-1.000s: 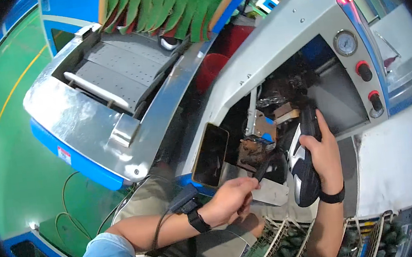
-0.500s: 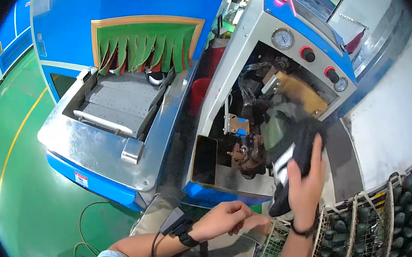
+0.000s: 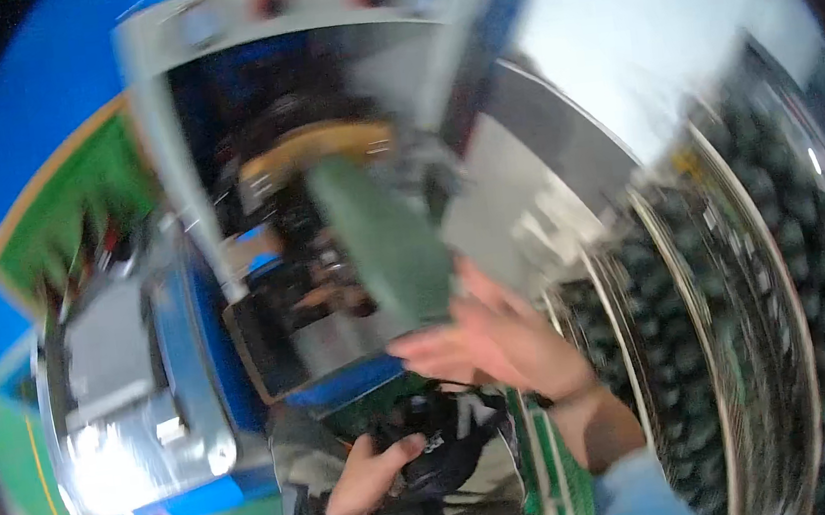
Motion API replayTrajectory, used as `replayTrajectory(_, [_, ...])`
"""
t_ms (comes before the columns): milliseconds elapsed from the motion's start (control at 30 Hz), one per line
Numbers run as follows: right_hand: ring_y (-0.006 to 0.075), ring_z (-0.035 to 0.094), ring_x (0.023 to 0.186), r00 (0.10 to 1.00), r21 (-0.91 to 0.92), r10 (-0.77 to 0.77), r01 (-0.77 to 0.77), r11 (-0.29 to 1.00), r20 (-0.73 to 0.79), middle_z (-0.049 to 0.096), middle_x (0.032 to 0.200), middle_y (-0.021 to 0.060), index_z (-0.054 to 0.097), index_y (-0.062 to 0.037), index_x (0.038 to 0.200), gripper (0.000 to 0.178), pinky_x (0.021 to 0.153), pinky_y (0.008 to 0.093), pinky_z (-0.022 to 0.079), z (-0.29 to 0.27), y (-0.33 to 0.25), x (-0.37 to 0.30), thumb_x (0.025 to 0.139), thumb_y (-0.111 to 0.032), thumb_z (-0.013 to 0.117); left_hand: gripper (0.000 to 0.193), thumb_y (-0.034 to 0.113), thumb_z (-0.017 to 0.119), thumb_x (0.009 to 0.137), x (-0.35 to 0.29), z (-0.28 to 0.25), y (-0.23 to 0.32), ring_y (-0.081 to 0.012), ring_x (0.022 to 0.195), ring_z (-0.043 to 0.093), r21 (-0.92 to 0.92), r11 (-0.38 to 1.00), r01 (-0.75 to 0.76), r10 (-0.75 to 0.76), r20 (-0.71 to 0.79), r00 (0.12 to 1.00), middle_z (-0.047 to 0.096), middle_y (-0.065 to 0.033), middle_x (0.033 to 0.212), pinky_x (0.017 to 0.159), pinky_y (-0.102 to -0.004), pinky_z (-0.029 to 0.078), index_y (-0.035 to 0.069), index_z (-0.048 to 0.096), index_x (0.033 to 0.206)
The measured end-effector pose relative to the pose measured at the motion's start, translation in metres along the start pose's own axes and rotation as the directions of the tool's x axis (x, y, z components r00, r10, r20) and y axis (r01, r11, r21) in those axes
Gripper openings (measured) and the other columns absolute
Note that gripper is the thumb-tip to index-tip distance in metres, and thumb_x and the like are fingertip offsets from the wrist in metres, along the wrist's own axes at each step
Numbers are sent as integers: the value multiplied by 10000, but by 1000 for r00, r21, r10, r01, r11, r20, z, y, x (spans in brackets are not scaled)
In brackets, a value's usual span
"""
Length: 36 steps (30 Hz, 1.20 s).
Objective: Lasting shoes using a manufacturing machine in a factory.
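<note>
A black shoe (image 3: 457,444) with a white mark rests low over my lap. My left hand (image 3: 380,472) is closed round its left side, thumb on top. Beyond it, my right hand (image 3: 507,343) has its fingers spread and holds nothing. A green shoe last (image 3: 381,241) rises just past the right fingertips, inside the machine opening; blur hides whether the fingers touch it. Above the last sits a yellowish-brown pad (image 3: 320,146).
The grey-framed machine (image 3: 151,114) has red knobs along its top. Wire racks (image 3: 622,336) full of dark green lasts (image 3: 766,180) stand close at my right. On the left is a metal-topped blue machine (image 3: 180,433) with a green strip curtain (image 3: 73,228).
The view has swung to the right. The black shoe has come away from the green last, down to my lap and into my left hand. My right hand has let go and opened.
</note>
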State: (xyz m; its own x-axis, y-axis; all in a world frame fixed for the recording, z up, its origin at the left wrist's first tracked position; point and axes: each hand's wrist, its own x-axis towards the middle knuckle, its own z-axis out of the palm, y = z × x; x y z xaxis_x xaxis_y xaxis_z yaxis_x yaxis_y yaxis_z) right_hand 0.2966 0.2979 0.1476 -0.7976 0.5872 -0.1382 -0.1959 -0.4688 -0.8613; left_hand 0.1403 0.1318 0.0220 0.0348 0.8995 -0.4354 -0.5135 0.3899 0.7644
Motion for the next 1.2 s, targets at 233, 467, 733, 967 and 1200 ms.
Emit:
replayTrajectory(233, [243,678,864,928,387,-352,282,878,122,668,1031,103,481,-55,1464,598,757,398,595,-3,13,71,906,-63,694,401,256,766,785,1,-17,-40,-242,1154,557,418,898,-140,151,8,989,634,-131,1150,1009,-376,416,0,682,1082])
replayTrajectory(467, [325,666,1179,949,570,-177,300,765,-262,585,1425,164,415,-89,1543,692,903,479,624,-161,144,-113,969,-352,701,382,189,797,854,-16,-61,-72,-197,1018,602,242,965,-103,140,-140,980,666,-91,1116,908,-356,497,17,658,1165])
replayTrajectory(733, [214,715,737,396,396,-36,918,-22,-918,704,870,124,585,50,1274,655,571,293,621,-313,265,-295,997,-544,589,429,216,829,863,2,-42,-47,-180,938,631,429,897,-105,134,-37,990,689,-76,1053,860,-333,521,-25,657,1173])
replayTrajectory(967, [233,570,783,107,78,108,967,-244,-988,599,930,135,560,5,1061,341,693,363,527,-417,264,-332,1100,-319,462,512,237,863,851,-21,-63,-3,-181,927,648,609,747,-266,204,171,964,708,-85,1054,850,-325,536,-39,644,1223])
replayTrajectory(1200, [97,490,670,98,106,53,699,708,-994,548,813,10,623,-69,997,117,533,238,384,-340,266,-261,1007,-181,593,418,219,799,889,-207,-157,76,-182,1020,633,588,635,-501,771,-440,460,686,-70,1130,907,-351,518,8,646,1215])
